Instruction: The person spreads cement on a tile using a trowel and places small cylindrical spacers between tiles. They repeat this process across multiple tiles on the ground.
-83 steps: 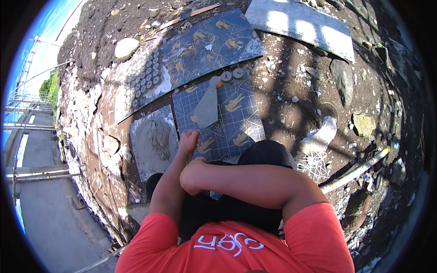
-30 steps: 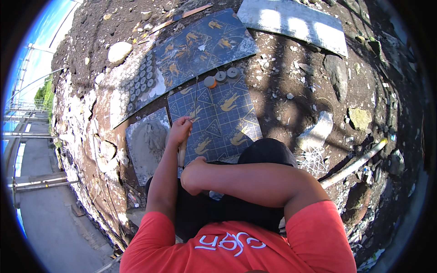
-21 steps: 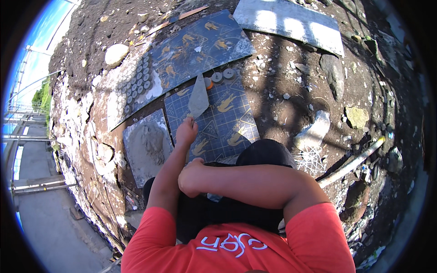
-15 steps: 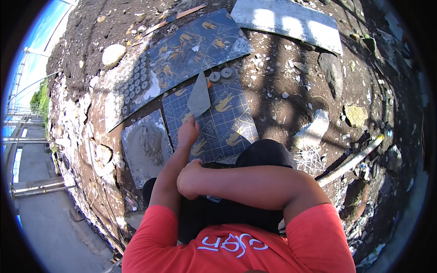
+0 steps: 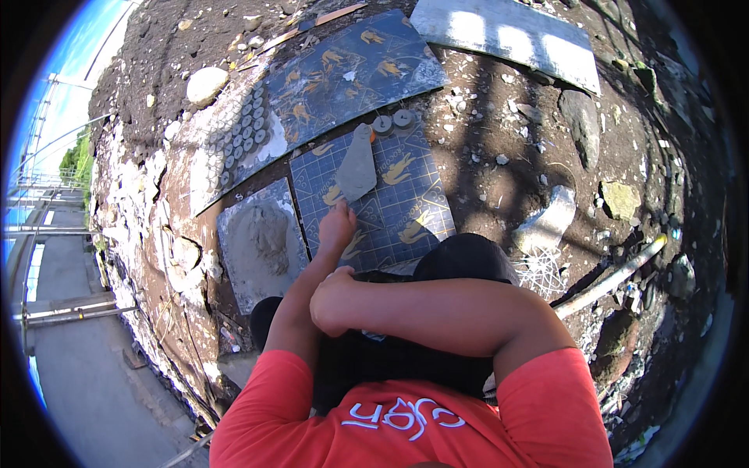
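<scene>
My left hand (image 5: 337,224) is closed around the near end of a trowel (image 5: 357,168) whose blade is coated in grey mortar. The blade points away from me over a dark blue board (image 5: 406,203) with a grid and yellow prints. Close to its far end sit two round grey mortar discs (image 5: 392,121) and a small orange thing (image 5: 372,136), partly hidden. My right hand (image 5: 331,300) lies against my left forearm, its fingers mostly tucked out of sight. A mound of wet mortar (image 5: 264,234) sits on a smaller board (image 5: 234,265) to the left.
Rows of similar grey discs (image 5: 248,132) stand on a larger dark board (image 5: 359,70) beyond. A pale panel (image 5: 503,35) lies at the far right. Stones (image 5: 207,86), a white sack (image 5: 550,218) and a pole (image 5: 612,277) lie on the rough ground around me.
The view has shifted slightly, so everything sits a little further right. The trowel blade has tilted a bit and its far end looks broader. My right hand stays against the left forearm.
</scene>
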The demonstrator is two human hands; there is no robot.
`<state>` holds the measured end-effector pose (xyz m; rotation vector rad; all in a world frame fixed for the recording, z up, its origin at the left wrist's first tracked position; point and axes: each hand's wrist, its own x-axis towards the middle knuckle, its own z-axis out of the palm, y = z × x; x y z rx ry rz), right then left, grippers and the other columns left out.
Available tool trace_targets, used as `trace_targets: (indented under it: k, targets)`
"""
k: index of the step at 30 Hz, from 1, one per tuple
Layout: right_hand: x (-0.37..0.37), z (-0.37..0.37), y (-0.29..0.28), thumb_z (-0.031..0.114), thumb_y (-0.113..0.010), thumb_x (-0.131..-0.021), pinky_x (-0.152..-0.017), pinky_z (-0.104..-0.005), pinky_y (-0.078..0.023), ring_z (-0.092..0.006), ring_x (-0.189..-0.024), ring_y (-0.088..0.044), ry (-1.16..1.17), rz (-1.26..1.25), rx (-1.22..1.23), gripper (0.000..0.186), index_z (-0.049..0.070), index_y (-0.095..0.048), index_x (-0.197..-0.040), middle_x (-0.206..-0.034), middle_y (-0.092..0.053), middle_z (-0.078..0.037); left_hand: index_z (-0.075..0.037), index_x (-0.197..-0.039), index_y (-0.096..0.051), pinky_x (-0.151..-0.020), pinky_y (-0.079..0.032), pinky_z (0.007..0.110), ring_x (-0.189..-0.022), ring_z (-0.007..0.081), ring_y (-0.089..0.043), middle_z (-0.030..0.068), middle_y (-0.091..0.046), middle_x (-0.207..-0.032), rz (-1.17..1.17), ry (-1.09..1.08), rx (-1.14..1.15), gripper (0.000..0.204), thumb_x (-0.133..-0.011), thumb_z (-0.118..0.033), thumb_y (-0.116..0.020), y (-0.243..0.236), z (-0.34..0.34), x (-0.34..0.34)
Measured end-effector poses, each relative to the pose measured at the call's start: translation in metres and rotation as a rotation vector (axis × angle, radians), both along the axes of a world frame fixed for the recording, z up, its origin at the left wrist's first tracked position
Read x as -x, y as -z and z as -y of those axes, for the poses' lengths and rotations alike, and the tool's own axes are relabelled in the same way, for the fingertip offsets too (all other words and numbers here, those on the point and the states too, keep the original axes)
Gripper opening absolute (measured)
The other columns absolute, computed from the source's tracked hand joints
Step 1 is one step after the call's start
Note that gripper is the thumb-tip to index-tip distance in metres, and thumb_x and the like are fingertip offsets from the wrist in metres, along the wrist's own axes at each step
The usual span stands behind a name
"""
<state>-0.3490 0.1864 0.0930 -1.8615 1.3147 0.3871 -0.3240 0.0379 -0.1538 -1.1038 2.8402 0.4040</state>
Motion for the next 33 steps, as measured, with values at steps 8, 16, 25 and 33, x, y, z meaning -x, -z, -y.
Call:
trace_targets:
  k: [8,16,25,33]
  targets:
    - [-0.012,0.004,0.004,0.038,-0.058,-0.099,-0.112,-0.0568,-0.035,-0.0312,-0.127,-0.061,-0.015,-0.036,-0.02,0.047,0.019,-0.06,-0.142,-0.138,-0.064,-0.008,-0.004,-0.116,-0.058,-0.081,-0.054,0.054,-0.093,0.0431,-0.068,0.0229,-0.069,-0.103,0.04,0.029,-0.015,0.031,-0.097,-0.027,-0.057,-0.018,-0.006,-0.026]
    - [-0.014,-0.002,-0.008,0.034,-0.059,-0.098,-0.111,-0.0562,-0.037,-0.0324,-0.126,-0.061,-0.016,0.023,0.067,0.046,0.018,-0.061,-0.14,-0.139,-0.064,-0.008,-0.008,-0.12,-0.062,-0.082,-0.055,0.053,-0.094,0.0418,-0.069,0.0213,-0.071,-0.105,0.068,-0.016,0.015,0.034,-0.094,-0.03,-0.058,-0.035,0.003,-0.049]
    - [0.002,-0.007,-0.011,0.029,-0.059,-0.096,-0.105,-0.062,-0.043,-0.0342,-0.127,-0.06,-0.046,0.037,0.054,0.045,0.017,-0.063,-0.139,-0.138,-0.063,-0.01,-0.008,-0.121,-0.06,-0.083,-0.054,0.052,-0.095,0.0419,-0.069,0.0201,-0.071,-0.107,0.098,0.077,0.055,0.034,-0.095,-0.03,-0.058,-0.045,0.051,-0.022]
    - [0.013,0.003,-0.006,0.028,-0.059,-0.095,-0.102,-0.0628,-0.044,-0.0359,-0.125,-0.06,-0.079,0.054,0.031,0.047,0.016,-0.061,-0.141,-0.14,-0.062,-0.009,-0.008,-0.122,-0.06,-0.084,-0.054,0.052,-0.096,0.0415,-0.068,0.0211,-0.072,-0.104,0.133,0.162,0.042,0.034,-0.095,-0.028,-0.06,-0.045,0.074,-0.006]
